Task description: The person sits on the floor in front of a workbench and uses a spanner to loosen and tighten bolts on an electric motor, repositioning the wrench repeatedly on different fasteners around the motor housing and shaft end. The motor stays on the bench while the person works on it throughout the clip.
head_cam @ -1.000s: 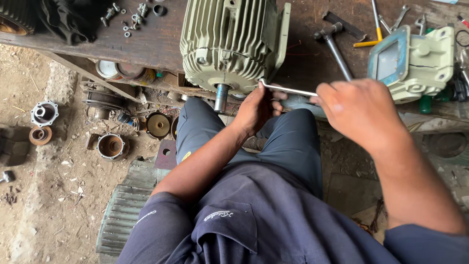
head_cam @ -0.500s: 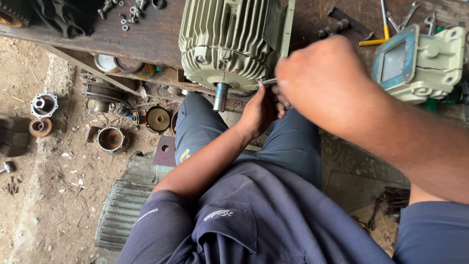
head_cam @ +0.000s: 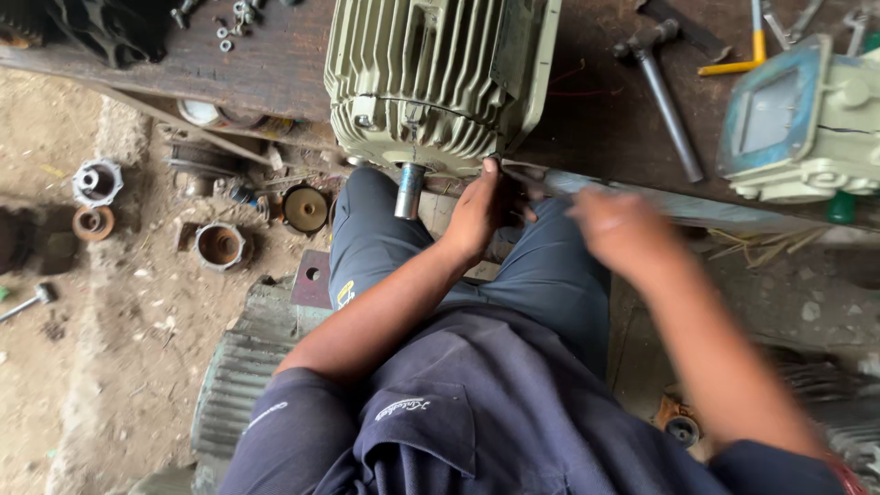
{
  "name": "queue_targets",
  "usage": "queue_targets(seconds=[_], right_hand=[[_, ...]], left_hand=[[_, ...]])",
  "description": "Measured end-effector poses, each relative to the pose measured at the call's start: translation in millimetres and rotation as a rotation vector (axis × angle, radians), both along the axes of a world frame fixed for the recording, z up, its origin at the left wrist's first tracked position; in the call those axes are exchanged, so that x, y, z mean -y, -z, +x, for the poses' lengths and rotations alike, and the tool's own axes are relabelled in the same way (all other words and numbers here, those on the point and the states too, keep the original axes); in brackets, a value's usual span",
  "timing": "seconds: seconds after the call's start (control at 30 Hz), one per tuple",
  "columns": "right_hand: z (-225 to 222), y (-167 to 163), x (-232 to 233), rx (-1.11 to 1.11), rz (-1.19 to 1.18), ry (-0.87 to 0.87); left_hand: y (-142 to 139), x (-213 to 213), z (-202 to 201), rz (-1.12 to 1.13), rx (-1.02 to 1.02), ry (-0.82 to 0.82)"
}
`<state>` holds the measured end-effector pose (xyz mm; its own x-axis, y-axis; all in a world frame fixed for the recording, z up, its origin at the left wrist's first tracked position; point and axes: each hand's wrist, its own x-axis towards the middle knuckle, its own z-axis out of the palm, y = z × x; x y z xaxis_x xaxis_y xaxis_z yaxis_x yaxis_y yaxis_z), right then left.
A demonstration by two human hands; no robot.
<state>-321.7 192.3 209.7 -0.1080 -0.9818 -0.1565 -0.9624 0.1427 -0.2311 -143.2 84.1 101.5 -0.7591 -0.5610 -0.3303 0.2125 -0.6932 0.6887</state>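
Reaching to the lower front edge of the green ribbed motor [head_cam: 440,78], the left hand [head_cam: 481,215] has its fingers pressed together against the casing, beside the steel shaft [head_cam: 409,190]. The motor lies on the dark wooden bench [head_cam: 266,69]. The right hand [head_cam: 628,234] is blurred; its fingers I cannot tell

A hammer [head_cam: 662,87] and a yellow-handled tool [head_cam: 741,57] lie on the dark wooden worktop [head_cam: 266,64], beside a pale housing with a blue cover [head_cam: 807,124]. Rusty rings [head_cam: 220,245] sit on the dirt floor [head_cam: 110,367].
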Motion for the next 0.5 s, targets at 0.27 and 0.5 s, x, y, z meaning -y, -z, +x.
queue_targets(seconds=[0.27,0.5], right_hand=[[78.0,198.9,46.9,0.468,-0.236,-0.134],[41.8,82.3,-25.2,0.463,-0.283,0.085]], left_hand=[[-27.6,12.7,56.9,-0.411,0.505,0.110],[-21.1,3.9,68.2,-0.223,0.035,0.018]])
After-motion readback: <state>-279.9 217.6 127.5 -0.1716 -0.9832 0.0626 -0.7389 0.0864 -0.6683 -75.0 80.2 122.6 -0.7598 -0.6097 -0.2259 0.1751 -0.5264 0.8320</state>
